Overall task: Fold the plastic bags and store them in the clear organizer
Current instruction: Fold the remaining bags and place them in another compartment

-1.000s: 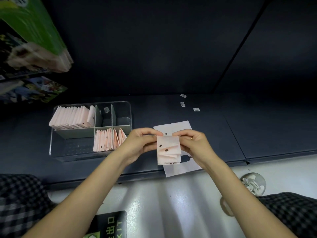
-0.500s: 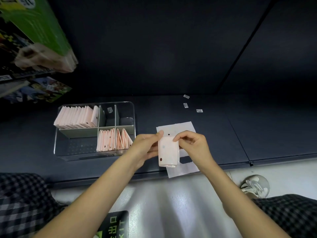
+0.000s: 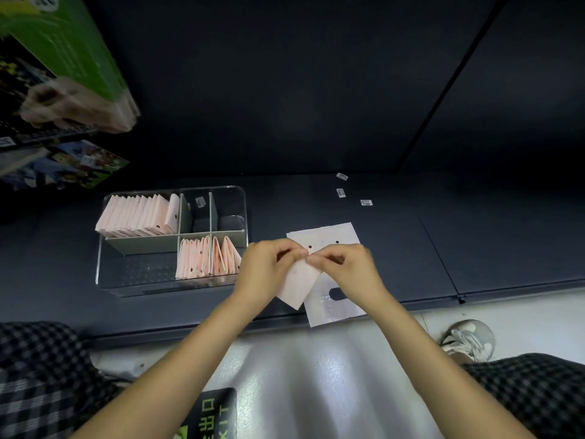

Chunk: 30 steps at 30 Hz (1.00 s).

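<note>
Dark shelf point(image 3: 395, 248) carries a clear organizer point(image 3: 107, 280) at left, folded pink bags point(image 3: 139, 215) filed in two compartments. Flat bag point(image 3: 335, 307) lies near the shelf's front edge. Above it, left hand point(image 3: 267, 274) and right hand point(image 3: 354, 274) both pinch a folded bag point(image 3: 297, 286) at its top corner.

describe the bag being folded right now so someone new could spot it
Start at the clear organizer on the dark shelf, then look right to the two hands. The left hand and right hand pinch a small folded pink bag in the air. Unlike the flat bag lying under it, it hangs tilted, corner down.
</note>
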Tool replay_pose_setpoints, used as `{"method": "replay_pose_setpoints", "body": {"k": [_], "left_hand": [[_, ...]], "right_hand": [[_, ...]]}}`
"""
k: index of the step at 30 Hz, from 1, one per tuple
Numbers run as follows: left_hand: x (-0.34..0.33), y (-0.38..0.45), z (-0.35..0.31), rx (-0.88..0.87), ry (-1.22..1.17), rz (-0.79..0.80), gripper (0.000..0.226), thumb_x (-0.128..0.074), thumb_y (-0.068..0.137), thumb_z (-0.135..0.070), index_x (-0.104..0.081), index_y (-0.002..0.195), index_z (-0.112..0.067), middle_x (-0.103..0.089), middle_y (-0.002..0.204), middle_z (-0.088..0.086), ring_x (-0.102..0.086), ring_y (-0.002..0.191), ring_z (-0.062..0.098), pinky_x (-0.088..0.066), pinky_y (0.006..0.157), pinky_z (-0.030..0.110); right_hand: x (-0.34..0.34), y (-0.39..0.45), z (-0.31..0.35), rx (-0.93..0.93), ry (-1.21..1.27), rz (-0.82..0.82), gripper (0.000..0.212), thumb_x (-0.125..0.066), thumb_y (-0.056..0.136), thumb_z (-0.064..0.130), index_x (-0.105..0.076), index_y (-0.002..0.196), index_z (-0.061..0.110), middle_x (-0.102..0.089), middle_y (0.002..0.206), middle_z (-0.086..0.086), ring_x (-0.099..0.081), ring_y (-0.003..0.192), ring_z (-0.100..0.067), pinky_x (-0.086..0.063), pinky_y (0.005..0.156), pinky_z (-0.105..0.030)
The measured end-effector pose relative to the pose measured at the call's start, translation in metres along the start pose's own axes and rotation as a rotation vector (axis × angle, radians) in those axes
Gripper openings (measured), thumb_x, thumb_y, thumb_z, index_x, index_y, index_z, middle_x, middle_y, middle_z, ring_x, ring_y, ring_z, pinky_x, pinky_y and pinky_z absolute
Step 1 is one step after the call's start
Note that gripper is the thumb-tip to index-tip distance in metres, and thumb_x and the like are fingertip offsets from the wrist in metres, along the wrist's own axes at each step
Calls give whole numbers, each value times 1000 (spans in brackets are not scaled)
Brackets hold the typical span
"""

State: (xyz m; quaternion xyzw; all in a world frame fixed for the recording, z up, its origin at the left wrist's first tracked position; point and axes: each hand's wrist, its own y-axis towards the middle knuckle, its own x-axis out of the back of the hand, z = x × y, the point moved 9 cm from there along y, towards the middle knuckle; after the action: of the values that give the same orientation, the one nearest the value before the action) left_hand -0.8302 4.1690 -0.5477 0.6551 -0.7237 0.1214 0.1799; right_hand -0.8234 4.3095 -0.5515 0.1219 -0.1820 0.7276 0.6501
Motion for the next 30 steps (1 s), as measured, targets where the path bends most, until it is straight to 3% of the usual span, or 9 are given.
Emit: {"method": "replay_pose_setpoints", "body": {"k": [5,7,10,16,18,22,24,26,30], "left_hand": [[-6,0,20,187,-243,52,4,-72,80,-7,-73,77,-10,-71,75,3,-64,66,11,-51,64,25],[-13,-3,33,278,-263,148,2,-73,78,-4,-71,77,-5,-69,68,6,-61,60,11,-51,61,23],[-16,-7,46,380,-317,203,5,-72,78,-1,-70,76,-5,-67,64,4,-61,57,9,-53,57,18],[-3,-12,63,463,-465,21,13,-70,80,0,-68,71,-9,-67,62,0,-63,57,6,-54,53,17],[2,-17,72,506,-529,-43,11,-69,81,-1,-68,72,-8,-67,59,-2,-63,56,4,-54,53,16],[12,-24,91,544,-581,-102,11,-70,81,-4,-69,72,-11,-67,60,-3,-64,59,5,-53,54,17],[22,-20,93,430,-362,-89,11,-71,82,-12,-70,73,-18,-68,66,-7,-63,65,8,-54,62,21],[36,-14,88,253,47,-88,5,-68,84,-28,-71,84,-24,-70,83,-9,-61,78,11,-51,73,28],[53,2,93,41,648,-62,41,-51,90,-49,-64,117,-21,-58,126,-5,-42,115,21,-39,95,34]], "right_hand": [[14,4,-2,-17,-37,-56,21,-73,79,22,-72,63,34,-70,71,8,-58,61,-10,-52,57,-33],[23,6,-3,-5,-46,-101,26,-74,78,19,-70,59,37,-71,72,4,-62,67,-16,-51,62,-29],[28,9,-4,1,-16,-134,25,-75,76,16,-71,60,34,-70,69,7,-60,64,-7,-47,63,-20],[-10,5,-30,-204,351,-106,3,-68,85,15,-71,84,16,-69,67,8,-61,60,0,-44,53,-9],[-35,1,-41,-295,401,-30,9,-65,87,14,-69,80,10,-63,58,8,-55,54,-4,-40,51,-11],[-59,-4,-52,-360,345,-8,15,-64,88,13,-69,77,4,-64,62,-2,-58,57,-6,-45,57,-14],[-61,-3,-53,-353,311,-52,15,-65,87,13,-70,74,6,-64,62,-4,-58,52,-4,-45,54,-12],[-59,1,-54,-343,271,-107,18,-66,86,14,-70,69,12,-64,61,-4,-57,54,-8,-46,57,-15],[-55,8,-53,-317,143,-158,21,-67,86,22,-69,65,19,-65,57,1,-57,58,-9,-48,70,-28]]}}
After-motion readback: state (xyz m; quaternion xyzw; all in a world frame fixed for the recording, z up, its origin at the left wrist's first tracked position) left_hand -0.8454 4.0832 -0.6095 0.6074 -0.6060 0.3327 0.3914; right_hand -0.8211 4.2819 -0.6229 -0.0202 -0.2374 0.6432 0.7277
